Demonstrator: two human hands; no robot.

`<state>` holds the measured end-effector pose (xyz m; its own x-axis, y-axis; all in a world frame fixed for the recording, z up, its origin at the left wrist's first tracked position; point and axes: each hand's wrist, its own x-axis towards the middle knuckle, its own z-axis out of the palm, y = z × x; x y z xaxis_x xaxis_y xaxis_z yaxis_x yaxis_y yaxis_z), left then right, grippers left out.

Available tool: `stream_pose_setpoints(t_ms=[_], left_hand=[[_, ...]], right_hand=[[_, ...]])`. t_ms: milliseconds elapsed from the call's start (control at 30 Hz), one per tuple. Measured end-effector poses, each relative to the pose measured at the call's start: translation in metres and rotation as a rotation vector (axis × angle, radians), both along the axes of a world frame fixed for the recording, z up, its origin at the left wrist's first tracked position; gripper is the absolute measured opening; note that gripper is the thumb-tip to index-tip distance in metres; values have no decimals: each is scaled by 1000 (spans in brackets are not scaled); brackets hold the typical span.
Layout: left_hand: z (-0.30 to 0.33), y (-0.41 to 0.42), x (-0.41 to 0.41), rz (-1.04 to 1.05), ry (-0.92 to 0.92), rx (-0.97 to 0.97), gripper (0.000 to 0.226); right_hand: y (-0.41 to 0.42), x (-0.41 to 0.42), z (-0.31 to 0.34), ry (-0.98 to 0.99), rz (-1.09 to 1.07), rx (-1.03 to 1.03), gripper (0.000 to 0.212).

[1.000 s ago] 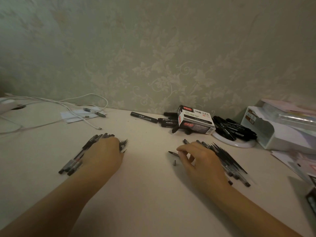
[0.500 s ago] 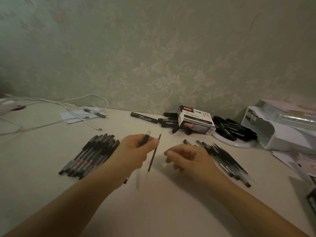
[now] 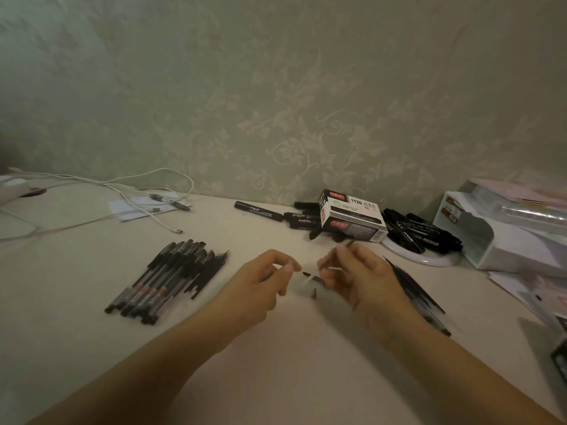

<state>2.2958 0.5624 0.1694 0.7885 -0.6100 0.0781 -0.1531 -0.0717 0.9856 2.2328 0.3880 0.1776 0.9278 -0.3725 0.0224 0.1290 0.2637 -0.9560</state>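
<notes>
My left hand (image 3: pixel 264 283) and my right hand (image 3: pixel 362 277) hover close together over the middle of the table. My right hand grips a thin black pen (image 3: pixel 317 279) that is blurred; its other end sticks out above the fingers. My left hand's fingers are curled, thumb against forefinger, just left of the pen's dark end; whether they pinch anything is unclear. A small dark pen tip (image 3: pixel 313 294) lies on the table under the hands. A row of several black pens (image 3: pixel 171 277) lies to the left. Another pile of pens (image 3: pixel 411 286) lies partly hidden behind my right hand.
A marker box (image 3: pixel 352 219) lies at the back among loose black markers (image 3: pixel 257 211). More markers sit on a white plate (image 3: pixel 429 260). A white organiser (image 3: pixel 506 237) and papers stand at right. White cables (image 3: pixel 147 194) and a paper slip (image 3: pixel 138 207) lie back left.
Both hands left the two pen piles and came together at the centre. My left hand lifted a pen and a refill; now the pen is in my right hand.
</notes>
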Motion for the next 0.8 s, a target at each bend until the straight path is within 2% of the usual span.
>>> stream_pose_setpoints(t_ms=[67,167,433,800], left_hand=[[-1,0,0,-48,-10,12,18],[-3,0,0,-93,-45,46,18],[-3,0,-2,-118,-28,11,18],[-2,1,-2,-122,-72,47,19]], right_hand=[[-8,1,2,-57,-86,156,18],[-12,1,1,-58,-102,238,19],[-6,4,-6,-53,-23,115,20],[-6,3,-5,-63,-63,66,15]])
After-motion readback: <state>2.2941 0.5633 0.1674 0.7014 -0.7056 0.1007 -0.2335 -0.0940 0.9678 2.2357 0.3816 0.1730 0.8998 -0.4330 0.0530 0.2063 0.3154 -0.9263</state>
